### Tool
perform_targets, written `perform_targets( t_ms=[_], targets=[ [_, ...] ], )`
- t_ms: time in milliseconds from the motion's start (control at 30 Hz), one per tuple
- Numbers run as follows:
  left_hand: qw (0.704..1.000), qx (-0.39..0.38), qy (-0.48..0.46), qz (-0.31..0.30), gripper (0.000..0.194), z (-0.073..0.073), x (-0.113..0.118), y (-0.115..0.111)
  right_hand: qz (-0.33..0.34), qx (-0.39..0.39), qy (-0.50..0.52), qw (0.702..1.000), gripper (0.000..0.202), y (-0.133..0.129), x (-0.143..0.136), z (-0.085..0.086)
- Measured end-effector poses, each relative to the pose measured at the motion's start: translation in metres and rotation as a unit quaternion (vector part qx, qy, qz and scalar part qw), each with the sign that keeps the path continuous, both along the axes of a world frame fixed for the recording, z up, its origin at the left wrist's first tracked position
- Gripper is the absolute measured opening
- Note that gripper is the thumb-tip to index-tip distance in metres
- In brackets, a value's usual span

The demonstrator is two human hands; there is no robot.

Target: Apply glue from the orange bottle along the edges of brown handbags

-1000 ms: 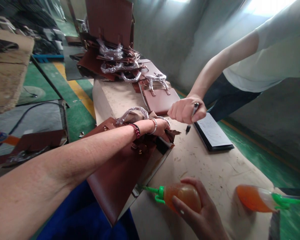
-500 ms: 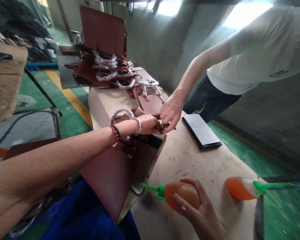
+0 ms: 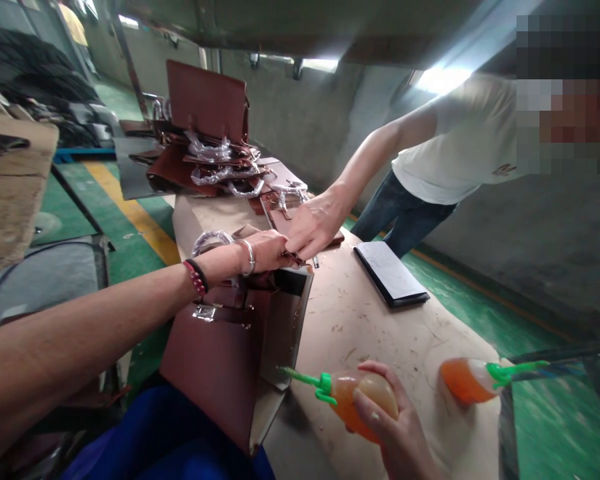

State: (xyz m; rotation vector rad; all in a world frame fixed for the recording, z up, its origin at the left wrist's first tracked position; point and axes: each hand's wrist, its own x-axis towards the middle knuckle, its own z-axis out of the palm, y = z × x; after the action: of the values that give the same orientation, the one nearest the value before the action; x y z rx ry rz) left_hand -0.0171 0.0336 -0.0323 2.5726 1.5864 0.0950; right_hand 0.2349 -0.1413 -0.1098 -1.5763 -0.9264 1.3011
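Note:
My right hand (image 3: 400, 420) is wrapped round a squeeze bottle (image 3: 337, 403) of orange liquid. The bottle's green nozzle points left at the open side of a brown handbag (image 3: 215, 367). My left hand (image 3: 267, 251) reaches across the top of this bag, fingers closed on a brown strap (image 3: 291, 257) near the bag's far corner. A co-worker's hand (image 3: 315, 223) meets mine there and partly hides the strap. Behind my left wrist rises the bag's plastic-wrapped handle (image 3: 213, 238). The bag lies tilted, its pale inner side facing right.
A second orange squeeze bottle (image 3: 467, 381) lies on the table (image 3: 360, 333) at right. Further back is a black folder with white paper (image 3: 393, 270). Several brown bags (image 3: 205, 100) are piled at the far end. The co-worker (image 3: 445, 147) stands across the table.
The view has tilted up and shifted slightly right. The co-worker's hand now lies further over my left fingertips and the strap. My right hand still grips the bottle.

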Motion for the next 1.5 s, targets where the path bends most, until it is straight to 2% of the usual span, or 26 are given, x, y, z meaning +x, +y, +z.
perform_targets(
  t_ms=[133,233,333,533,633,800,933,1033,1167,1333,1500],
  targets=[
    [0.999,0.003,0.026,0.02,0.03,0.006,0.001,-0.001,-0.017,0.021,0.112,0.993,0.058,0.007,0.001,-0.009],
    [0.997,-0.016,0.064,0.036,0.034,0.01,0.003,-0.001,-0.015,0.029,0.182,0.983,0.053,0.013,0.002,-0.016],
    [0.995,-0.034,0.089,0.034,0.036,0.013,0.002,-0.003,-0.013,0.028,0.236,0.971,0.057,0.018,0.002,-0.019],
    [0.997,-0.017,0.081,0.006,0.03,0.018,-0.001,-0.01,0.004,0.073,0.291,0.954,0.046,0.02,-0.003,-0.013],
    [0.997,0.002,0.08,-0.018,0.029,0.022,0.001,-0.013,0.016,0.068,0.279,0.958,0.043,0.024,-0.003,-0.014],
    [0.99,0.051,0.107,-0.075,0.02,0.044,0.01,-0.02,0.013,0.063,0.272,0.96,0.05,0.028,-0.001,-0.011],
    [0.983,0.083,0.122,-0.106,0.02,0.065,0.018,-0.025,-0.008,0.09,0.268,0.959,0.043,0.022,-0.003,0.002],
    [0.975,0.125,0.125,-0.136,0.021,0.069,0.021,-0.028,-0.027,0.105,0.233,0.966,0.044,0.017,-0.006,0.01],
    [0.962,0.168,0.132,-0.17,0.025,0.061,0.022,-0.03,-0.056,0.084,0.138,0.985,0.059,0.013,-0.011,0.01],
    [0.963,0.158,0.16,-0.148,0.026,0.053,0.02,-0.032,-0.042,0.059,-0.001,0.997,0.064,0.006,-0.016,0.006],
    [0.963,0.162,0.155,-0.152,0.026,0.052,0.019,-0.031,-0.018,0.064,-0.132,0.989,0.06,-0.003,-0.019,0.007]
  ],
)
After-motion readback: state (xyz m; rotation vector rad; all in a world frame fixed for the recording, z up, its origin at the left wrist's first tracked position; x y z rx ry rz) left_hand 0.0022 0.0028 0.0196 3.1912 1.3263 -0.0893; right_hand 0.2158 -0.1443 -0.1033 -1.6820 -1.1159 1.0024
